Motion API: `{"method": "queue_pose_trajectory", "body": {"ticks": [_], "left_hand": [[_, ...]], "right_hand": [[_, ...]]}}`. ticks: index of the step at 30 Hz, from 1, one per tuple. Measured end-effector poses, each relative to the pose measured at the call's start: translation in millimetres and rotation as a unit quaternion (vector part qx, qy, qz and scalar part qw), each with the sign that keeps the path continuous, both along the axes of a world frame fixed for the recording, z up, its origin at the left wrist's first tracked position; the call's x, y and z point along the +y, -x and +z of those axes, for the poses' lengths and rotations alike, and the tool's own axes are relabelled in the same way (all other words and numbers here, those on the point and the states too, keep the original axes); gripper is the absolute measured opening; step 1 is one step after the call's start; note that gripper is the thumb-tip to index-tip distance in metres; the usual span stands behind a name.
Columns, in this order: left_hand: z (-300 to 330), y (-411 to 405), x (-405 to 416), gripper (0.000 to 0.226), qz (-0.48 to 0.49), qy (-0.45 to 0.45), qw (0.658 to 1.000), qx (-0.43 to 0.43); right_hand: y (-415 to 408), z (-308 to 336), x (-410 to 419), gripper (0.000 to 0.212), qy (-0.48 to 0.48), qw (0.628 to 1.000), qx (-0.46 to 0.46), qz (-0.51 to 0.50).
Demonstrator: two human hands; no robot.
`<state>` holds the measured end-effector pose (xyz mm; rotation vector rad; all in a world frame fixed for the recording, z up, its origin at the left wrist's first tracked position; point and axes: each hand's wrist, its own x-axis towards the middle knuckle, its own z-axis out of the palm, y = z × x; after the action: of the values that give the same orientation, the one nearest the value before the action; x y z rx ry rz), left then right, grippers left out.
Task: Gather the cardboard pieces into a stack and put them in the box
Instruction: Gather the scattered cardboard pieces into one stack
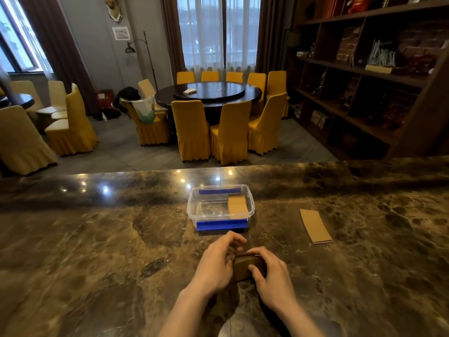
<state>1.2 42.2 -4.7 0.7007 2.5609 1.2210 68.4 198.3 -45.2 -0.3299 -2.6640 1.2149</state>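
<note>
Both of my hands hold a small stack of brown cardboard pieces [243, 266] just above the marble counter, in front of the box. My left hand [218, 261] grips its left side and my right hand [269, 276] covers its right side. The clear plastic box [194, 207] with blue tape strips stands a little beyond my hands. One cardboard stack [237, 204] lies inside it at the right end. Another cardboard stack [315, 226] lies flat on the counter to the right of the box.
The brown marble counter [109, 239] stretches wide to both sides, its far edge just behind the box. Beyond it are a round dining table [209, 93] with yellow-covered chairs and a dark wooden shelf unit [364, 81] at the right.
</note>
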Motion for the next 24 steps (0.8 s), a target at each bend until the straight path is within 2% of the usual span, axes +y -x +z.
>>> {"method": "queue_pose_trajectory", "body": {"ticks": [7,9,10,11,12,14,19,24], "left_hand": [[5,1,-28,0.042,0.099,-0.046,0.993,0.046],[5,-3,-52,0.039,0.135,-0.048,0.989,0.036],[2,1,-60,0.038,0.161,-0.049,0.985,0.040],[0,-33,-113,0.037,0.243,-0.050,0.968,0.032],[-2,-40,-132,0.036,0.278,-0.048,0.959,0.023],[-11,-43,-152,0.035,0.307,-0.044,0.950,0.029],[-4,-36,-169,0.037,0.311,-0.030,0.950,0.014],[-5,-18,-149,0.037,0.274,-0.031,0.961,0.004]], "right_hand": [[-2,0,-3,0.027,-0.010,1.000,0.009,0.000],[-6,-2,-9,0.025,-0.003,1.000,0.009,-0.006],[-7,-1,-7,0.024,-0.004,1.000,0.004,0.001],[-15,-2,-47,0.024,-0.015,0.997,-0.011,0.072],[-17,-2,-56,0.023,-0.017,0.996,-0.016,0.090],[-19,-3,-62,0.023,0.001,0.995,-0.013,0.098],[-9,10,-63,0.022,0.012,0.995,0.006,0.099],[-2,22,-51,0.022,0.010,0.997,0.015,0.076]]}}
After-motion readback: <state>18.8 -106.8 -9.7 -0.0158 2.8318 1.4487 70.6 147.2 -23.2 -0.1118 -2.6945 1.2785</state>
